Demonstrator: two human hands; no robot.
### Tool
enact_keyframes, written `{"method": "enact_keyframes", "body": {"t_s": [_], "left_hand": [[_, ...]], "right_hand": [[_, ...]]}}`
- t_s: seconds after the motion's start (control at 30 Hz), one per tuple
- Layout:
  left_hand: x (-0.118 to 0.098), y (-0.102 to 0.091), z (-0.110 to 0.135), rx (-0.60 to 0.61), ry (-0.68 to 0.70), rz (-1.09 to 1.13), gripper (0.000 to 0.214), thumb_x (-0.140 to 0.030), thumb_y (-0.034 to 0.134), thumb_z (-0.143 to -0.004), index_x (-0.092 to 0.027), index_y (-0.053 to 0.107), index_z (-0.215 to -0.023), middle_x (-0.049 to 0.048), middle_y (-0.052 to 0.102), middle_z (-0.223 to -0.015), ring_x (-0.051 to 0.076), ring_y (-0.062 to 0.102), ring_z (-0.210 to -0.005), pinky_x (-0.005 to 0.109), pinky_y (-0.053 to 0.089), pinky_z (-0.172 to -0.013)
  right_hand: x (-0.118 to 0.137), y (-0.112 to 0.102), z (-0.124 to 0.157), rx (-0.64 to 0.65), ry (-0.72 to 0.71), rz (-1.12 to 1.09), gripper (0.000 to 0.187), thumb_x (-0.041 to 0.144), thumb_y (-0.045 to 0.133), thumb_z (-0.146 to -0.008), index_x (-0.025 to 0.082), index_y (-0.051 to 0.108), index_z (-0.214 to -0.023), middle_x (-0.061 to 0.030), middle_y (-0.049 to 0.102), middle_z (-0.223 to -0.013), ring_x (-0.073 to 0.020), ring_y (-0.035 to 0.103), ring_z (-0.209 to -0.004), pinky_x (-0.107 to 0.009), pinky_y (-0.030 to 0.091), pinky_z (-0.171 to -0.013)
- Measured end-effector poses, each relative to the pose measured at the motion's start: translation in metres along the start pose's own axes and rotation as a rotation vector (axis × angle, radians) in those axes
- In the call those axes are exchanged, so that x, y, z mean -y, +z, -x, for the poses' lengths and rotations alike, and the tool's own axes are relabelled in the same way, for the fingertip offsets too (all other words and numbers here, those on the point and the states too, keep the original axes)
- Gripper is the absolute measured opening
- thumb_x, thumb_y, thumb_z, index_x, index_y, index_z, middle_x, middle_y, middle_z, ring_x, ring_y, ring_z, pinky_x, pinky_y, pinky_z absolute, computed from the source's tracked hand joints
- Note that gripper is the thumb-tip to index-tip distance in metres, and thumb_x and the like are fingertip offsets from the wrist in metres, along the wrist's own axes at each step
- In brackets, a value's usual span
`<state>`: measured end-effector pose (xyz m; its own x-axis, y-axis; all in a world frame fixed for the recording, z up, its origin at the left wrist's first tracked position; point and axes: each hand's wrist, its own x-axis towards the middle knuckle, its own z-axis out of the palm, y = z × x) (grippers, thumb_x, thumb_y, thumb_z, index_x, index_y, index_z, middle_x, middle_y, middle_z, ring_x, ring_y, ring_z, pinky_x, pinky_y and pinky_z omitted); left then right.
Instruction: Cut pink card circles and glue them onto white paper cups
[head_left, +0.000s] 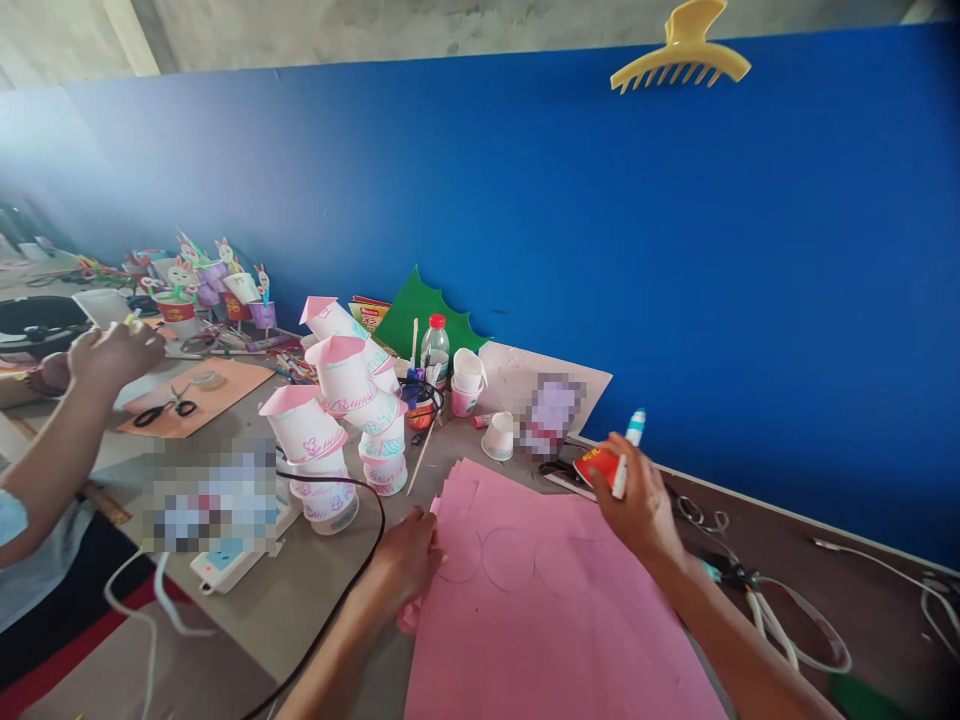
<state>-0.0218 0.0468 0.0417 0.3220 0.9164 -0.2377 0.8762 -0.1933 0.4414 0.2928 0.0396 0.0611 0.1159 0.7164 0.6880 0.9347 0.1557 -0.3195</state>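
Pink paper sheets [525,640] lie in front of me, with several pencilled circles near their top edge. My left hand [409,550] is closed at the left edge of this pink paper, its fingers curled against the sheets; the fingertips are partly hidden. Over the far right corner, my right hand [639,505] grips a white marker [634,430] with a teal end, tilted up. A red piece with yellow lettering [596,465], perhaps a paper cup, shows at the same fingers; whether they hold it too, I cannot tell.
Decorated paper cups [307,430] stand stacked left of the paper, near a black cable [382,520] and a power strip [236,560]. A red-capped bottle [436,345] and a white cup [498,437] stand behind. Another person's hand [112,355] works at left. Cables [780,610] lie right.
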Motion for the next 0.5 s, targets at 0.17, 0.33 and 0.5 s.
{"method": "enact_keyframes", "body": {"t_s": [0.17, 0.33, 0.5], "left_hand": [[0.002, 0.002, -0.004, 0.029, -0.006, -0.048, 0.016, -0.023, 0.051, -0.076, -0.019, 0.055, -0.091, 0.0053, 0.059, -0.100, 0.018, 0.060, -0.081, 0.029, 0.040, -0.068], [0.004, 0.009, -0.006, -0.001, 0.001, -0.075, 0.023, -0.029, 0.053, -0.079, -0.021, 0.054, -0.101, 0.0039, 0.059, -0.107, 0.020, 0.061, -0.089, 0.030, 0.041, -0.072], [0.005, 0.013, -0.007, -0.019, -0.004, -0.094, 0.023, -0.030, 0.051, -0.082, -0.023, 0.054, -0.104, 0.0030, 0.060, -0.107, 0.021, 0.062, -0.090, 0.032, 0.042, -0.073]], "right_hand": [[0.068, 0.029, -0.003, 0.414, -0.095, -0.154, 0.034, 0.027, 0.034, -0.094, 0.017, 0.044, -0.125, -0.0085, 0.070, -0.092, -0.0197, 0.066, -0.084, -0.029, 0.050, -0.075], [0.111, 0.093, -0.010, 0.546, -0.159, -0.027, 0.034, 0.026, 0.042, -0.093, 0.018, 0.050, -0.125, -0.0107, 0.071, -0.101, -0.0236, 0.064, -0.091, -0.033, 0.045, -0.081], [0.130, 0.146, -0.027, 0.689, -0.130, 0.133, 0.030, 0.026, 0.049, -0.092, 0.016, 0.053, -0.120, -0.0074, 0.069, -0.093, -0.0209, 0.065, -0.084, -0.039, 0.048, -0.081]]}}
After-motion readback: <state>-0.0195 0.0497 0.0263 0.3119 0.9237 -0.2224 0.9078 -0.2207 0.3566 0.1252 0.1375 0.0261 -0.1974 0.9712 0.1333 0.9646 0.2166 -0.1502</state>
